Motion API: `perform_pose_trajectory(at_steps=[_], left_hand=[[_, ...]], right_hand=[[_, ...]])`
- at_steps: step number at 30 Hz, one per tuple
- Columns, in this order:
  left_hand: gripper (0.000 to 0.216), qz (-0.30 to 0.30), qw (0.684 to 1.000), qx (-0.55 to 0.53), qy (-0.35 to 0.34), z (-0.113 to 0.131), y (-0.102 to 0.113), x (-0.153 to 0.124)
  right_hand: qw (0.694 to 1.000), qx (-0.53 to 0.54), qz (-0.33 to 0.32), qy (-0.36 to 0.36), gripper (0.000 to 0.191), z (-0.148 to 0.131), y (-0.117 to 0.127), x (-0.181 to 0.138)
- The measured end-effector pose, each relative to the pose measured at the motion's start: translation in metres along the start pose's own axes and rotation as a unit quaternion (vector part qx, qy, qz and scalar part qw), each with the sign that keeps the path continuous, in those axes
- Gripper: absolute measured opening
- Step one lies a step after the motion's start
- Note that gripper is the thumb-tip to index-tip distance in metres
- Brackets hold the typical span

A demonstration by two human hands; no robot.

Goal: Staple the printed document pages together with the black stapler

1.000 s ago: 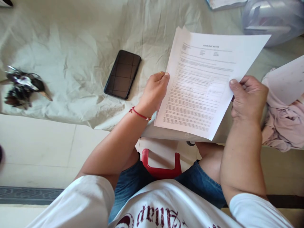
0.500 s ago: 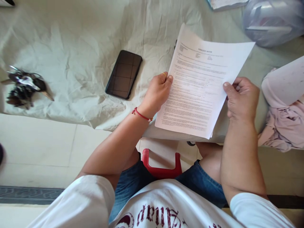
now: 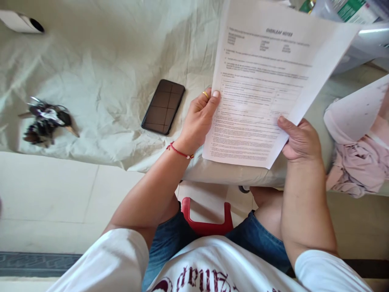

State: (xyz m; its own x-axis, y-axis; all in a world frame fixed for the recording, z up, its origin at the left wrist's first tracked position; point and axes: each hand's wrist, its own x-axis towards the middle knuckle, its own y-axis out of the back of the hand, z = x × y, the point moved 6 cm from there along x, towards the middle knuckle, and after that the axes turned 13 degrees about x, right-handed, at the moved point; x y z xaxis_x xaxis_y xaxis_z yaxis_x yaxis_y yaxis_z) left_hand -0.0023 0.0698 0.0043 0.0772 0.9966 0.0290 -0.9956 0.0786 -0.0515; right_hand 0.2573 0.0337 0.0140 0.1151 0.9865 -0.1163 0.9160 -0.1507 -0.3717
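Note:
A printed sheet of paper (image 3: 258, 97), headed "Overleaf Notes", is held up over the front of the covered table, its top tilted toward the far side. My left hand (image 3: 200, 115) pinches the left edge, thumb on the printed face and fingers behind. On the right edge, lower down, my right hand (image 3: 300, 138) grips the paper with its thumb on top; its other fingers are partly hidden behind. Whether more than one sheet is in my hands I cannot tell. A black smartphone (image 3: 163, 106) lies face up on the cloth, left of my left hand.
A bunch of keys (image 3: 48, 121) lies on the pale green table cover (image 3: 106, 61). Behind the paper at upper right is a clear plastic container (image 3: 373, 44). Crumpled pink cloth (image 3: 358, 162) sits at the right edge. A red stool (image 3: 206, 227) shows between my legs.
The paper has come up closer to my eyes and looks larger. My right hand has shifted slightly left and down in view, its thumb further onto the sheet. The view has shifted a little.

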Motion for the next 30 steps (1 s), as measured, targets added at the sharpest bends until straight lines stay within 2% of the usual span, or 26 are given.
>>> perform_pose_trajectory(at_steps=[2, 4, 6, 8, 12, 16, 20, 24, 28, 30], left_hand=[[0.048, -0.001, 1.0, 0.018, -0.007, 0.01, 0.003, -0.003], [0.052, -0.005, 0.999, 0.047, -0.013, 0.018, 0.007, -0.005], [0.055, -0.017, 0.997, 0.076, -0.028, 0.025, 0.012, -0.005], [0.057, -0.039, 0.993, 0.095, -0.051, 0.03, 0.014, -0.003], [0.049, -0.09, 0.986, 0.126, -0.066, 0.035, 0.014, -0.002], [0.04, -0.152, 0.976, 0.147, -0.05, 0.032, 0.014, -0.008], [0.046, -0.214, 0.966, 0.134, -0.062, 0.032, 0.012, -0.013], [0.049, -0.213, 0.96, 0.163, -0.077, 0.031, 0.012, -0.01], [0.048, -0.21, 0.961, 0.161, -0.075, 0.031, 0.011, -0.01], [0.052, -0.203, 0.964, 0.155, -0.068, 0.029, 0.01, -0.01]], right_hand=[[0.999, -0.004, 0.001, 0.048, 0.036, -0.007, -0.004, -0.002], [0.992, -0.013, 0.003, 0.127, 0.032, -0.017, -0.006, -0.003], [0.979, -0.027, 0.003, 0.201, 0.034, -0.028, -0.007, -0.004], [0.971, -0.041, 0.0, 0.237, 0.039, -0.034, -0.007, -0.004], [0.975, -0.072, -0.023, 0.21, 0.05, -0.03, -0.006, 0.0], [0.981, -0.093, -0.056, 0.159, 0.047, -0.02, -0.008, -0.002], [0.983, -0.092, -0.077, 0.141, 0.05, -0.018, -0.012, -0.007], [0.985, -0.087, -0.09, 0.12, 0.063, -0.011, -0.014, -0.006], [0.981, -0.11, -0.068, 0.143, 0.052, -0.009, -0.011, -0.003], [0.98, -0.115, -0.065, 0.148, 0.053, -0.009, -0.01, -0.003]])
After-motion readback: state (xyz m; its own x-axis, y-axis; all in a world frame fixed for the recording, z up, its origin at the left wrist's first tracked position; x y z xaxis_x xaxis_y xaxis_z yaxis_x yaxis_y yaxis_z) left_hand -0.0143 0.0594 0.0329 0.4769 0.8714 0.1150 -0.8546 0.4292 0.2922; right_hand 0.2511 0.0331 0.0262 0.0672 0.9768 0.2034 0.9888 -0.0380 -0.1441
